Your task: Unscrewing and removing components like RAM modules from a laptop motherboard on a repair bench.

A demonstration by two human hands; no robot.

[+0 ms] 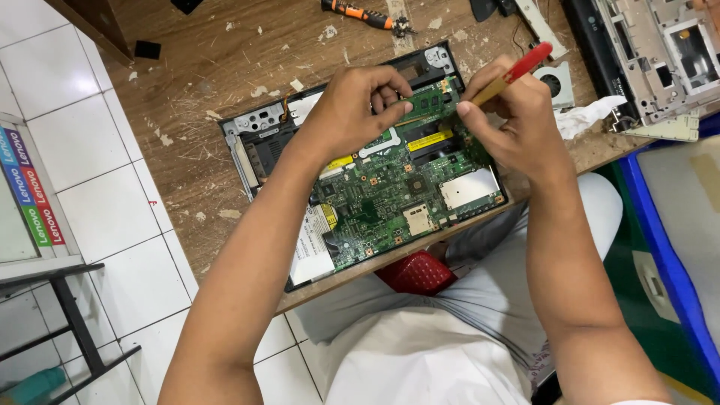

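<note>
A green circuit board (397,187) lies bare inside an opened black laptop shell (259,146), which sits slanted on the worn wooden tabletop (195,82) with its near edge hanging just over the tabletop's rim. At the board's far edge a small green memory strip (429,103) is pinched by the left hand (349,112), its grip clenched on the strip between thumb and fingertips. Just beside it, the right hand (510,124) has its grip closed round a brush with a red and wooden handle (517,71), held like a pen, the handle tilted up and away; the bristle end is hidden behind the fingers near the strip. Yellow stickers and a silver plate show on the board.

Beyond the right hand lie a small fan (559,81) and a crumpled white tissue (592,116), with another stripped grey laptop frame (660,60) at the far right corner. An orange-handled screwdriver (364,15) lies well apart at the far edge. Below the tabletop are the person's pale-trousered lap, a red stool (416,274) and white floor tiles (97,187).
</note>
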